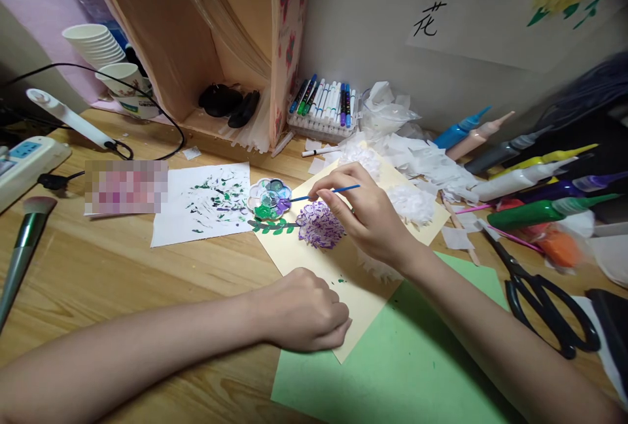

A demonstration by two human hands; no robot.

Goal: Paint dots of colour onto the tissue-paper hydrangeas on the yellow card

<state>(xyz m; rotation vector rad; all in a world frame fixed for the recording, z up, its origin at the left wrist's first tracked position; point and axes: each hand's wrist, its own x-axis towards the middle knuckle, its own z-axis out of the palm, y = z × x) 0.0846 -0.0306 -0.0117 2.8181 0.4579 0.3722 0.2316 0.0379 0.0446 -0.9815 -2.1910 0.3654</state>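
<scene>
On the head view, I see the right hand (pixel 367 214) mid-frame, fingers clamped on a thin brush (pixel 324 193), its tip at the purple side of the palette (pixel 255 201); I judge this as loading paint. The next move seems to call for a short carry to the purple flower (pixel 316 231), just lower right. The left hand (pixel 309 309) is curled, fingers together, over the yellow paper (pixel 363 300). I find room across the desk (pixel 220 273) at lower left; scissors (pixel 544 300) crowd the right.

White power strip (pixel 33 163) at left, paper cups (pixel 94 48) behind, boxed markers (pixel 324 102) farther right.
</scene>
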